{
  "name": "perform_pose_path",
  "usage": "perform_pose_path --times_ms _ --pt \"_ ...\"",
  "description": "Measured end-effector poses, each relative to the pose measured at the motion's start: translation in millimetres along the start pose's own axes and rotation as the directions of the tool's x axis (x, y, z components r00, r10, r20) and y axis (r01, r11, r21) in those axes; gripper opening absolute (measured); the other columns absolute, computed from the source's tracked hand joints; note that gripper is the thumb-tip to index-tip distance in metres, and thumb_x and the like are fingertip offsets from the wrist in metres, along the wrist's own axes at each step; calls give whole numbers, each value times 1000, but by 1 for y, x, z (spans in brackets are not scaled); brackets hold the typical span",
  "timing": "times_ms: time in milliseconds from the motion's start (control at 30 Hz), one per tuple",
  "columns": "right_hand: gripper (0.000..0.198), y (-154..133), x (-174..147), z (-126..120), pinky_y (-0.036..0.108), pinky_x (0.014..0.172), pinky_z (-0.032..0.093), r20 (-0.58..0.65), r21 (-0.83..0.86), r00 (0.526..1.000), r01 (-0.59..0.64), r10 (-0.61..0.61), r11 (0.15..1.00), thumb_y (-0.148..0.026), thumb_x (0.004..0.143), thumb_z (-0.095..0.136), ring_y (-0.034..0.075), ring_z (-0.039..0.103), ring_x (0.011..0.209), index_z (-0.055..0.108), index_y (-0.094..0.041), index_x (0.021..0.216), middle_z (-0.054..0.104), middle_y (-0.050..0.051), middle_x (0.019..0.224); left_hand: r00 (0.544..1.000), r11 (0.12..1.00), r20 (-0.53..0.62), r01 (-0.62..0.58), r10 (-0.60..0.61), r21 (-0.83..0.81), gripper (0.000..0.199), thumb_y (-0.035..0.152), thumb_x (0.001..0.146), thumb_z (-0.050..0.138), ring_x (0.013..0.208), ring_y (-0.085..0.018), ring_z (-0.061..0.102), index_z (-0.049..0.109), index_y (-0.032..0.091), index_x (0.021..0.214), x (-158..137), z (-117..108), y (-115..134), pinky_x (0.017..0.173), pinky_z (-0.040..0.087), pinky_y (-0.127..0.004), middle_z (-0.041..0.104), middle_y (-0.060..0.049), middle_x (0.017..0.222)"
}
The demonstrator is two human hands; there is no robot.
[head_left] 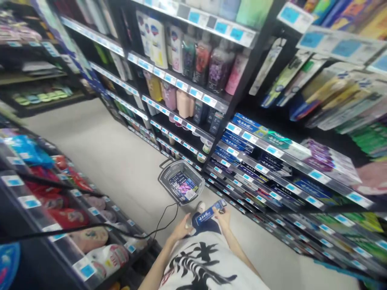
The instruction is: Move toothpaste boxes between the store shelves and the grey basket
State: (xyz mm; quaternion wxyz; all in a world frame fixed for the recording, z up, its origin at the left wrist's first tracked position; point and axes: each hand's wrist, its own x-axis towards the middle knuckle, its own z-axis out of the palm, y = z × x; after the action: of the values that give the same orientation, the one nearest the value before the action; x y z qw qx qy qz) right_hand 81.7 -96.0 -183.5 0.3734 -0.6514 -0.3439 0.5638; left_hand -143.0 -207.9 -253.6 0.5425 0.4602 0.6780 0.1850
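My right hand (223,217) grips a blue toothpaste box (207,214) near its right end, holding it at a slant in front of my waist. My left hand (180,228) is beside the box's left end, fingers partly extended and apart; whether a fingertip touches the box I cannot make out. On the floor ahead of my feet, a grey shopping basket (162,182) contains several dark blue and purple boxes (185,186). Similar blue toothpaste boxes (236,141) fill the shelves to my right.
Shelves of pump bottles (222,66) stand ahead. Packaged toothbrushes (320,90) hang at the upper right. Bagged goods (68,211) line the low shelf on my left. A black cable (127,233) crosses from the left towards the basket. Pale floor (121,153) runs between the shelves.
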Motion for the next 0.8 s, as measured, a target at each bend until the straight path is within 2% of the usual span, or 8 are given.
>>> perform_pose_path --times_ms 100,167,233,367,533,633,733,800 --pt "50 -17 -16 -14 32 60 58 -10 163 994 -102 105 981 -52 58 87 19 67 70 64 -20 90 70 2 81 982 938 -50 -188 181 -292 92 41 75 76 141 -29 47 35 13 153 -6 0 20 111 46 -39 41 -21 157" --pt "52 -24 -26 -20 27 56 56 9 271 989 -147 150 951 -55 61 86 16 65 65 65 -20 93 70 1 79 957 853 -65 -282 283 -439 95 50 73 79 135 -28 54 37 14 151 -12 2 38 110 47 -41 48 -21 153" --pt "51 -28 -32 -24 26 54 53 -2 343 983 -170 181 924 -58 64 83 15 63 60 64 -21 92 67 -1 74 950 799 -86 -301 301 -521 92 56 71 80 125 -28 62 45 13 144 -17 4 58 109 49 -42 58 -20 143" --pt "47 -36 -37 -29 28 62 55 35 412 983 -180 182 893 -61 70 78 16 65 67 65 -22 93 68 -1 78 957 787 -171 -289 234 -544 77 58 66 82 111 -28 70 57 11 122 -24 4 86 105 53 -44 70 -17 122" --pt "41 -57 -42 -28 32 81 56 132 480 990 -112 54 870 -49 68 84 17 66 83 65 -24 94 72 0 90 962 743 -161 -274 222 -610 70 58 73 76 110 -29 69 56 12 123 -35 -2 95 92 60 -43 69 -16 123" --pt "45 -69 -45 -24 29 78 54 157 521 987 -118 41 845 -37 62 90 15 65 79 62 -24 95 72 -1 89 964 774 -128 -263 233 -575 70 58 74 76 106 -27 69 57 12 123 -42 -5 97 92 60 -41 71 -14 117" --pt "48 -77 -46 -19 28 74 53 158 523 987 -107 27 846 -36 62 91 14 65 78 61 -25 98 72 -2 88 962 808 -94 -266 256 -525 71 57 71 79 108 -25 68 57 12 122 -47 -9 102 99 56 -39 71 -12 117" --pt "48 -82 -47 -15 28 75 52 141 530 990 -87 14 843 -36 62 91 14 65 79 61 -26 98 72 -3 89 963 811 -72 -257 259 -526 71 58 71 78 109 -26 68 58 12 121 -49 -11 106 97 57 -38 70 -13 118"
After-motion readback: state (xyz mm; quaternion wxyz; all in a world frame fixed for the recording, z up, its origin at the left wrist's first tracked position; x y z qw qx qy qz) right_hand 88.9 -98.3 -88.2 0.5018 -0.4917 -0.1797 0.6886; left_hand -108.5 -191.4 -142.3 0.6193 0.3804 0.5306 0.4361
